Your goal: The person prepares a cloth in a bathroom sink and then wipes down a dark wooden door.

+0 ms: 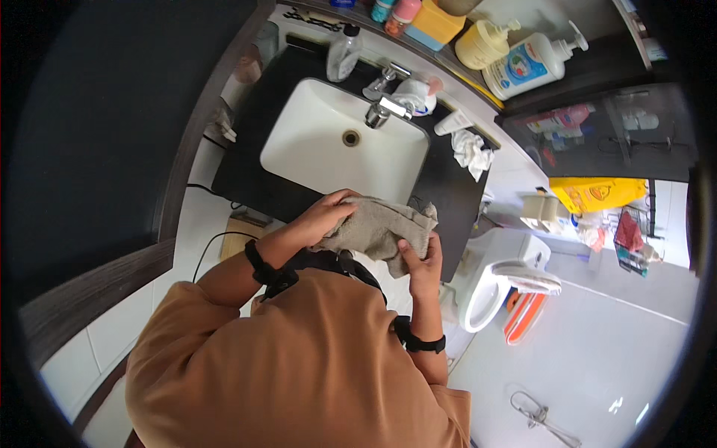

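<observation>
A grey-brown towelling cloth (372,227), folded over and creased, is stretched between my two hands at the front edge of the washbasin. My left hand (330,215) grips its left end, the thumb lying on top. At the right end, my right hand (421,259) pinches a drooping fold, thumb in front. Beyond the cloth is the white basin (319,145), set in a black countertop (246,162). Its chrome faucet (381,113) stands at the far rim, above the round drain (351,138). Most of the fingers are hidden behind the cloth.
On the counter are a clear bottle (344,54), a white tube (454,122) and crumpled white tissue (472,152). Pump bottles (524,66) line the shelf above. A dark door (95,140) borders the left; a white toilet (487,285) stands at right.
</observation>
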Action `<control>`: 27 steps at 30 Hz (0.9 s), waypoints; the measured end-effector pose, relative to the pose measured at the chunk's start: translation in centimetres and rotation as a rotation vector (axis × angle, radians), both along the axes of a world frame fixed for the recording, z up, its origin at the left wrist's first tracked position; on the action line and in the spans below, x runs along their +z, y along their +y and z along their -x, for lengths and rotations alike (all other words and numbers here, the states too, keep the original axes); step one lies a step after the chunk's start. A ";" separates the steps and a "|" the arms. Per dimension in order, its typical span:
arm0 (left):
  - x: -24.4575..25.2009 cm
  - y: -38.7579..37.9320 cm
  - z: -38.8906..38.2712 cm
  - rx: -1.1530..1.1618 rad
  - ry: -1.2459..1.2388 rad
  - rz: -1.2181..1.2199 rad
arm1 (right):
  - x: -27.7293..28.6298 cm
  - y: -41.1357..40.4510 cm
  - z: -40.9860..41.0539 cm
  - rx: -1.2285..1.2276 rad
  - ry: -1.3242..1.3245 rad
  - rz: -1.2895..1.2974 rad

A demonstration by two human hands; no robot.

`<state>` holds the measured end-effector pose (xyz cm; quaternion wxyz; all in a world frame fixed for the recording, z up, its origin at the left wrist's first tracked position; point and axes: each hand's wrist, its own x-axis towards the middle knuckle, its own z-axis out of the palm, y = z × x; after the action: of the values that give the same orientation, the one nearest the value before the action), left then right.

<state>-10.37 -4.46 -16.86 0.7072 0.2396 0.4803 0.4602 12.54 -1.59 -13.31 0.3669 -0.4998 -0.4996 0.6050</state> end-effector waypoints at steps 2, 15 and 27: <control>-1.3 0.4 -1.0 0.009 -0.355 0.072 | 1.6 -1.2 1.5 0.033 -0.002 0.033; -4.2 -2.7 5.0 0.413 -0.787 0.156 | -7.7 12.7 4.4 0.381 -0.226 -0.204; -2.3 -11.4 1.6 1.077 -0.591 -0.011 | -17.7 24.2 15.1 0.349 -0.524 -0.717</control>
<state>-11.97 -15.89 -19.16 0.4772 -0.1710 0.3152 0.8023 -2.52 22.66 -30.99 0.2706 -0.3860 -0.8290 0.3009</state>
